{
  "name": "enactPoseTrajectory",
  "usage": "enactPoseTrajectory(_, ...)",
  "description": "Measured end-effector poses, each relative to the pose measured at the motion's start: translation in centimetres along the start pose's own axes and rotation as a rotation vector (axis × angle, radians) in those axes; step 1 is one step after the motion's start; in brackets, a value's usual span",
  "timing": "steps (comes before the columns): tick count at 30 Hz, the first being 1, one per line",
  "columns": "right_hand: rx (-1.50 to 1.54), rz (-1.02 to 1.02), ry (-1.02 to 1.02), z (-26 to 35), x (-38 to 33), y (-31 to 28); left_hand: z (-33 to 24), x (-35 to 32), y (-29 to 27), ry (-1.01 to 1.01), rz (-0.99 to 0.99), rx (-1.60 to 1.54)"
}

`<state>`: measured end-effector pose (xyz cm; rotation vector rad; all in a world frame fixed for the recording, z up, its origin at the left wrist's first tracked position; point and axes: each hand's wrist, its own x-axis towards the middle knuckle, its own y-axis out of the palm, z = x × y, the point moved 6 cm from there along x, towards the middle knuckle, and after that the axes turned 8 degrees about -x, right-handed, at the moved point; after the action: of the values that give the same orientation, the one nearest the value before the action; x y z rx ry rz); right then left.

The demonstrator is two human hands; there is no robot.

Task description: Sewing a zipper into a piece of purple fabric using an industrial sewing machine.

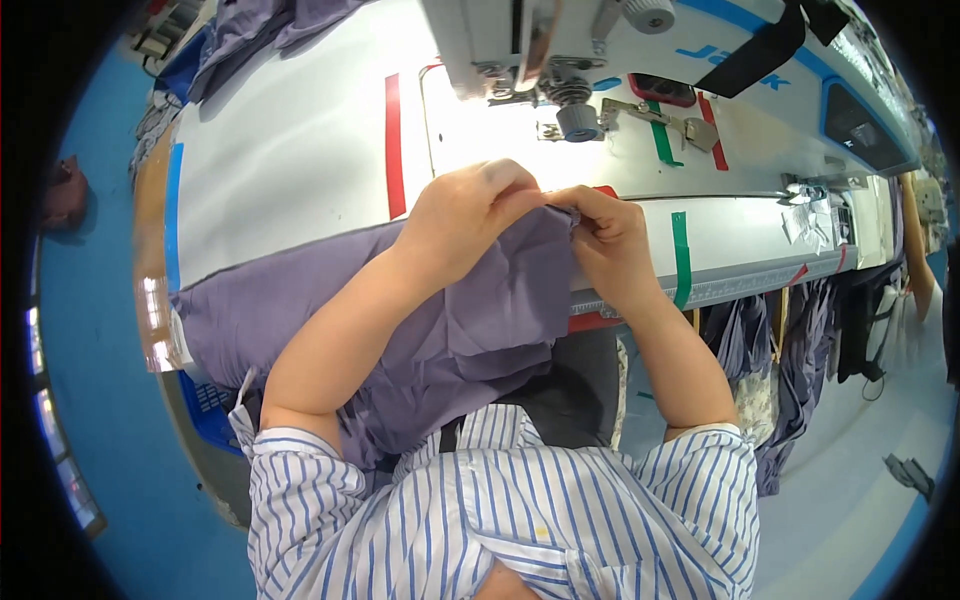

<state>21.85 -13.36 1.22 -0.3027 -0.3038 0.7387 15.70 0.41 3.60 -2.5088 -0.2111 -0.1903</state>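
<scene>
Head view, looking down from a person's own head at their two bare hands. The left hand (470,215) and right hand (610,245) meet at the front edge of a white counter (290,160), both pinching the top edge of a purple cloth (500,300). The left hand is curled over the cloth from above, so its fingertips are hidden behind its knuckles. The right hand grips the same edge from the side, thumb and fingers closed on a small fold. The exact spot where the fingers meet is too small to make out.

The cloth hangs from the hands down into the person's lap and spreads left along the counter edge. Its lower part is hidden under the left forearm and the striped shirt (500,520).

Behind the hands stands a sewing machine (540,50), cut off at the top of the picture. A bright light washes out the counter below it, so the needle area is hard to read. Red tape (393,140) and green tape (681,255) mark the counter. More purple cloth (250,30) lies at the far left corner, partly out of frame. Other garments (790,370) hang below the counter on the right, bent by the lens. The floor (90,350) is blue.
</scene>
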Motion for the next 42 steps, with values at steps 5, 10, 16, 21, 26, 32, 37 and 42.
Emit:
enactPoseTrajectory(5, 0.048, 0.031, 0.101, -0.7, 0.4, 0.0, 1.1, -0.3, -0.6, -0.037, -0.002, -0.189)
enactPoseTrajectory(10, 0.092, 0.044, 0.164, -0.6, 0.7, 0.1, 2.4, -0.4, -0.2, -0.159, 0.022, -0.301)
enactPoseTrajectory(16, 0.16, 0.112, 0.249, -0.5, 1.4, -0.1, 2.4, 0.1, -0.8, -0.162, 0.024, -0.375)
enactPoseTrajectory(21, -0.147, 0.181, 0.152, -1.0, 4.2, 0.3, 3.1, 1.4, -1.8, -0.129, -0.005, -0.218)
enactPoseTrajectory(26, -0.664, 0.094, -0.198, -0.7, 6.9, 1.0, 4.1, 2.8, -2.6, -0.142, -0.022, 0.038)
enactPoseTrajectory(32, -0.401, 0.192, 0.135, -4.4, 7.4, 1.5, 4.8, 3.3, -3.5, -0.281, 0.054, 0.215)
enactPoseTrajectory(37, -0.446, 0.081, -0.05, -4.8, 8.8, 1.1, 4.8, 3.9, -4.2, -0.244, 0.04, -0.004)
enactPoseTrajectory(42, -0.78, 0.063, -0.445, -3.5, 8.9, 1.3, 5.4, 4.4, -4.4, -0.19, 0.045, 0.05)
